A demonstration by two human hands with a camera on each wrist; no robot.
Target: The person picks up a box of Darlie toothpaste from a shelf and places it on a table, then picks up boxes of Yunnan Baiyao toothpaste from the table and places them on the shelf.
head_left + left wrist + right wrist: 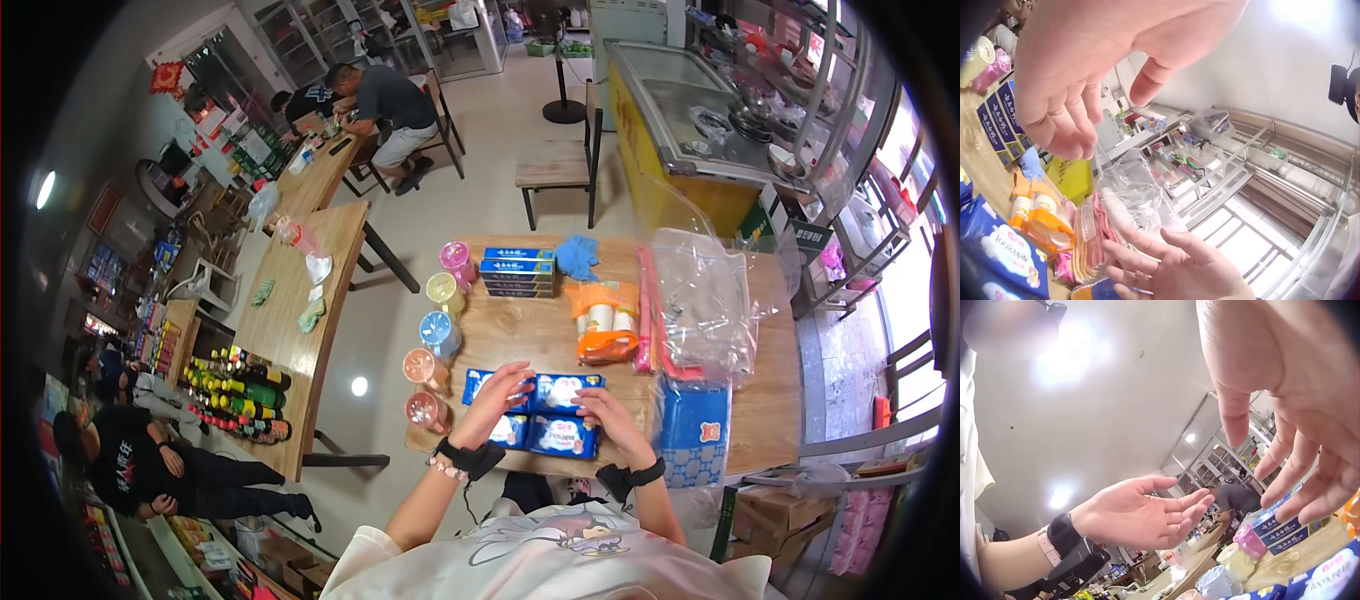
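"Is this somebody's home?"

"It looks more like a small eatery, perhaps partly a shop. Several wooden tables [280, 332] stand on a pale, glossy floor [460, 210], and two people [392, 110] sit at one."

"What hints at food being sold?"

"That long, glass-topped counter [640, 140] with the yellow side, and the bowls [752, 120] by it."

"And the shop part?"

"Bottles [240, 387] grouped on a table end, pink packs [862, 530] stacked low beside cardboard boxes [780, 515], and glass-fronted cabinets [300, 42] behind."

A wooden chair [552, 172] stands near a yellow-sided freezer [648, 150], and bottles [245, 390] crowd a side table's end [278, 345]
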